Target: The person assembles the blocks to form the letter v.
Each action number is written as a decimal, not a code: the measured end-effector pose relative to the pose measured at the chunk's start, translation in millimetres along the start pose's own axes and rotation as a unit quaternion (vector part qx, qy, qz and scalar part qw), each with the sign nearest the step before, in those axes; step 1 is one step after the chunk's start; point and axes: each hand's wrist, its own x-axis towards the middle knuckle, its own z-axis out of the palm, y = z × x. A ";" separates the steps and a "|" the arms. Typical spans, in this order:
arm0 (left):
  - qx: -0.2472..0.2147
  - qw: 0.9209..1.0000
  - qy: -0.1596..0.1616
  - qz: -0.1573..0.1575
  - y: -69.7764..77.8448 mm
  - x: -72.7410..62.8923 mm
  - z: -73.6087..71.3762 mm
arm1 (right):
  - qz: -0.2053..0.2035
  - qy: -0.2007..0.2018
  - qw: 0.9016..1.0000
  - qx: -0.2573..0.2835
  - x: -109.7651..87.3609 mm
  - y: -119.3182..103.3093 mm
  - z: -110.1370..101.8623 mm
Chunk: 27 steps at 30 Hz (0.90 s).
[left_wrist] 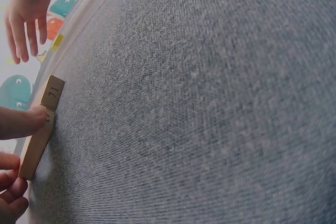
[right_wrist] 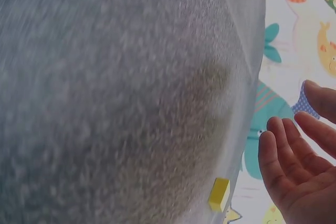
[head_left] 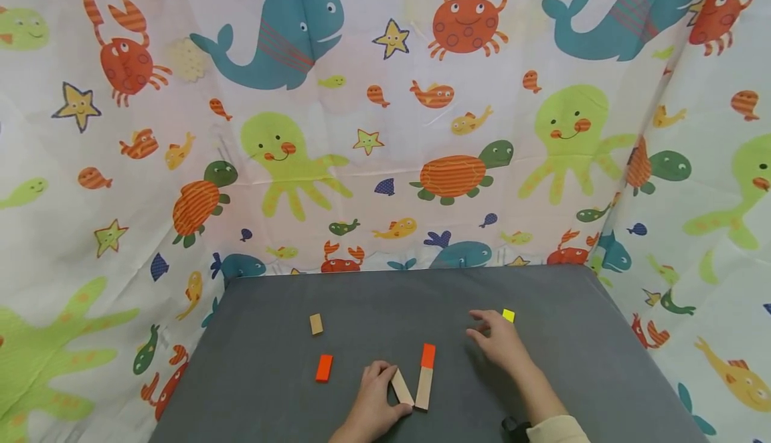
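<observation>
My left hand (head_left: 376, 399) pinches a plain wooden block (head_left: 401, 387) lengthwise, thumb at its near end and fingers at its far end. The block lies slanted on the grey table. Its near end meets, or nearly meets, a second plain wooden block (head_left: 424, 389), so the two form a V. At that second block's far end is an orange block (head_left: 428, 355). My right hand (head_left: 502, 346) hovers above the table, holding nothing, its fingers loosely extended in the right wrist view. Beyond it sits a yellow block (right_wrist: 219, 195), partly hidden by the hand in the head view.
Left of my left hand lie another orange block (head_left: 324, 368) and a small tan block (head_left: 316, 324) farther back. The grey table (head_left: 265, 336) ends at a curtain (head_left: 373, 229) printed with sea animals, which also runs along both sides.
</observation>
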 end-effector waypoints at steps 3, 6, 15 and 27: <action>0.001 1.000 0.001 0.003 -0.2 -0.2 -0.4 | -0.002 0.003 1.000 0.002 -0.4 5.3 -3.6; 0.002 1.000 0.000 0.005 -0.3 0.1 0.2 | -0.005 0.011 1.000 0.004 -0.9 10.5 -7.9; -0.009 1.000 -0.013 -0.012 0.8 1.7 -1.4 | 0.001 0.013 1.000 -0.017 1.6 21.4 -16.5; -0.006 1.000 -0.018 -0.011 -1.3 2.4 -2.1 | 0.056 0.003 0.998 -0.029 5.1 27.7 -27.5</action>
